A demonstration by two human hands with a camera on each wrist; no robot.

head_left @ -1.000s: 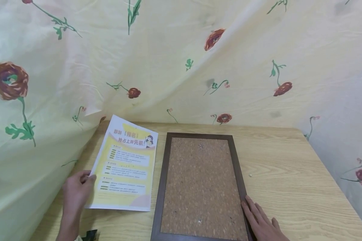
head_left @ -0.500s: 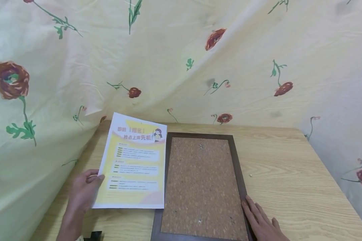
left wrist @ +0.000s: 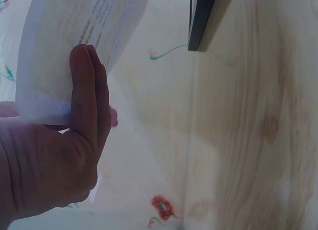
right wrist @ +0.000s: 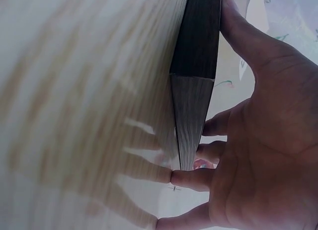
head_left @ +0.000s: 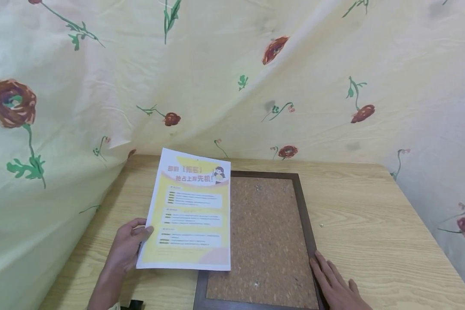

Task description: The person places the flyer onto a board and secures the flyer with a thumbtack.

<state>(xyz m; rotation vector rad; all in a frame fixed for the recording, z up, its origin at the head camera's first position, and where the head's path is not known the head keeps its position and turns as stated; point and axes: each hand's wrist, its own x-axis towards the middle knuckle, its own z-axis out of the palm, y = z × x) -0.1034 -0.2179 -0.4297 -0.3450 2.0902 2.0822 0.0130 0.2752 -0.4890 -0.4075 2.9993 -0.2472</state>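
Note:
My left hand [head_left: 128, 245] pinches the left edge of a yellow-and-white printed poster [head_left: 190, 215] between thumb and fingers. The sheet is raised and overlaps the left part of a dark wooden picture frame [head_left: 305, 215]. A speckled brown cork panel [head_left: 267, 232] fills that frame; its left side is partly hidden by the paper. In the left wrist view, the poster [left wrist: 54, 51] bends slightly above my fingers. At the frame's lower right side rests my right hand [head_left: 335, 282], fingers extended along the edge. The right wrist view shows the fingers spread beside the frame's side [right wrist: 194, 111].
The light wood-grain table [head_left: 376, 224] extends to the right of the frame. A small clear bit [head_left: 321, 225] lies there. A black object [head_left: 135, 305] shows at the bottom edge near my left wrist. A flower-patterned cloth [head_left: 217, 86] hangs behind and beside the table.
My left hand has moved right with the poster, from beside the frame to over its left part. The right hand and the frame have stayed in place.

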